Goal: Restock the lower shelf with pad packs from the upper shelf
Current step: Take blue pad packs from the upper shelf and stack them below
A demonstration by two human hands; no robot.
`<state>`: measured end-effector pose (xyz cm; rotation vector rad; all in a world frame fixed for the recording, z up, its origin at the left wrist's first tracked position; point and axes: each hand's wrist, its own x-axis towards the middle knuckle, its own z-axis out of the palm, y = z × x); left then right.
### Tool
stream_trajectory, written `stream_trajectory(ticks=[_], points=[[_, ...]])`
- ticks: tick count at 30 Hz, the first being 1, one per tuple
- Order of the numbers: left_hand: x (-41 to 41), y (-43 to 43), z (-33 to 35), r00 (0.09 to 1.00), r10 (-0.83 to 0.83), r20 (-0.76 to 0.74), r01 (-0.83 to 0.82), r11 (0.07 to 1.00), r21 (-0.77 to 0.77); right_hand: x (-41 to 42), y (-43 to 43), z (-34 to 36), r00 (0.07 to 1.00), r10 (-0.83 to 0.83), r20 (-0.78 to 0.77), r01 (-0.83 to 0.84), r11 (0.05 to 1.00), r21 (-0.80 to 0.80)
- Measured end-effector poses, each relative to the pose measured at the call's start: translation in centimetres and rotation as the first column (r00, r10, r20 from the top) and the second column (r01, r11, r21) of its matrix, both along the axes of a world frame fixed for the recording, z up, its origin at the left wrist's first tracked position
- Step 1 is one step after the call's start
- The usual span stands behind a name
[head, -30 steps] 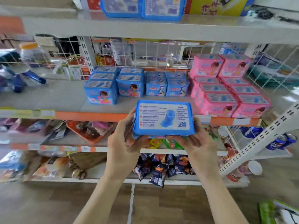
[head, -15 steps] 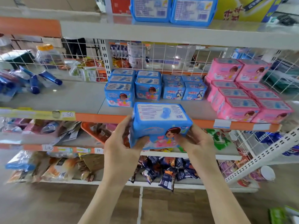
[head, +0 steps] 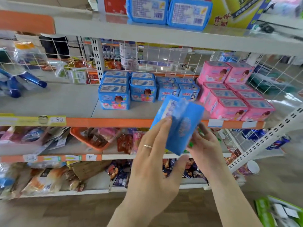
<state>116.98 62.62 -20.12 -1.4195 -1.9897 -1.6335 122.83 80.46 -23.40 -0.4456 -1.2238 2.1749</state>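
Tilted before the orange-lipped grey lower shelf (head: pixel 78 102), the soft blue plastic pad pack (head: pixel 182 126) is braced by straight fingers of the left hand (head: pixel 155 161) and gripped by the curled right hand (head: pixel 207 149); best level it, then slide toward eleven o'clock beside the stacked blue packs (head: pixel 114 97).

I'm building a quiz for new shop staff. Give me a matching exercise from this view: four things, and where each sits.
Things: 1 tilted blue pack; 2 pink packs; 3 two flat blue packs; 4 orange tray.
Places: A top shelf; B between left hand and right hand; C right end of orange-edged shelf; D shelf below that one.
Pairs: 1-B; 2-C; 3-A; 4-D.
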Motion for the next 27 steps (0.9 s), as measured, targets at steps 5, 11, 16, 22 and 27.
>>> stream_trajectory(ticks=[5, 11, 16, 22, 27], points=[[-1.5, 0.1, -0.2, 0.922, 0.073, 0.379, -0.124, 0.986, 0.113, 0.7, -0.7, 3.3, 0.993, -0.082, 0.082, 0.063, 0.976, 0.208], [-3.8, 1.1, -0.5, 0.347, -0.103, 0.932, -0.19, 0.966, 0.177, 2.2, -0.6, 6.6, 0.984, -0.061, 0.17, -0.028, 0.878, 0.478], [-3.2, 3.0, -1.4, 0.241, -0.061, 0.969, -0.216, 0.97, 0.115, 3.3, 1.4, 6.6, 0.965, -0.053, 0.256, -0.121, 0.776, 0.619], [0.0, 6.5, -1.2, 0.317, 0.001, 0.948, -0.22, 0.973, 0.073, 5.9, 5.7, 6.1, 0.954, -0.049, 0.295, -0.131, 0.819, 0.559], [2.5, 10.5, -0.4, 0.455, 0.211, 0.865, -0.308, 0.949, -0.07, 8.2, 10.2, 5.8, 0.922, -0.111, 0.371, -0.088, 0.873, 0.48]])
